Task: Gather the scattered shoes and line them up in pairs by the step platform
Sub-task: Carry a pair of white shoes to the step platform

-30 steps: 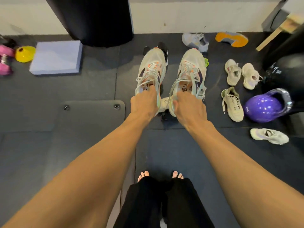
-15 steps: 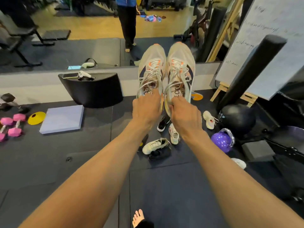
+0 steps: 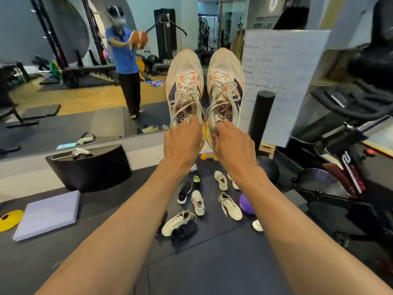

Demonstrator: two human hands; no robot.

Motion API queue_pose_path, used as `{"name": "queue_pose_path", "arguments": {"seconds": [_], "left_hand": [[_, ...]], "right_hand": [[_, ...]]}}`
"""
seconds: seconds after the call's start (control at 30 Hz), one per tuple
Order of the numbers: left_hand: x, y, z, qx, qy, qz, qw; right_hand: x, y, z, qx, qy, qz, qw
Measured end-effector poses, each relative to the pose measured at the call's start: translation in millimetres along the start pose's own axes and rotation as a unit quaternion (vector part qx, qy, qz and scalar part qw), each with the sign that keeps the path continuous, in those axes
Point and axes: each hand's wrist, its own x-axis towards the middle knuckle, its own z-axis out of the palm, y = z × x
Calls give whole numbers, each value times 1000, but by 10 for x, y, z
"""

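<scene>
**Head view.** The left hand (image 3: 182,143) is gripping the heel of the left shoe (image 3: 184,88), fingers curled over its collar. The right hand (image 3: 234,145) is gripping the heel of the right shoe (image 3: 225,86) in the same way. Both arms are reaching straight out. The pair is hanging in the air side by side, almost touching, toes pointing up and away — white uppers, orange lace loops, dark side stripes, loose laces. Dark print is showing on each insole, but laces and fingers are covering part of it, so no word can be read whole.

**Landmark:** the black block (image 3: 89,167), standing at the foot of the mirror (image 3: 63,99).
- A phone (image 3: 61,156) and a white controller (image 3: 81,151) are lying on top of the block.
- The held pair is hanging right of the block and above it.
- Right of the block and nearer the camera, loose shoes are lying scattered on the dark mat (image 3: 212,262): a black shoe (image 3: 184,192), a white shoe (image 3: 197,202), a cream shoe (image 3: 230,206), and a pale trainer (image 3: 177,222) touching a dark trainer (image 3: 184,231).
- A purple ball (image 3: 246,204) is sitting just beside the cream shoe.
- Left of the block and nearer the camera, a lilac pad (image 3: 46,216) is lying near a yellow cone (image 3: 10,220).
- Far right of the block, a whiteboard (image 3: 282,81) is carrying handwriting too blurred to read — a black roller (image 3: 261,116) is standing upright before it.
- Above the block, the mirror is showing a person (image 3: 125,60) in a blue shirt holding two orange-soled shoes.
</scene>
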Motion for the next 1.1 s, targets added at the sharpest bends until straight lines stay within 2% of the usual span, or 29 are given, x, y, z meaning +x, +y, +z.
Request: {"name": "queue_pose_path", "arguments": {"seconds": [0.33,0.63,0.9,1.1], "left_hand": [[240,793,-464,-68,43,98,992],[207,1572,-700,-156,62,219,961],[-351,2626,-951,-272,59,326,903],[-1033,3480,-1424,-306,43,390,867]], "right_hand": [[-141,460,-835,-65,45,86,993],[-593,814,-1487,-147,88,176,969],[-1530,1227,-2145,-250,87,307,914],[-2437,1456,-2858,-300,117,378,868]]}}
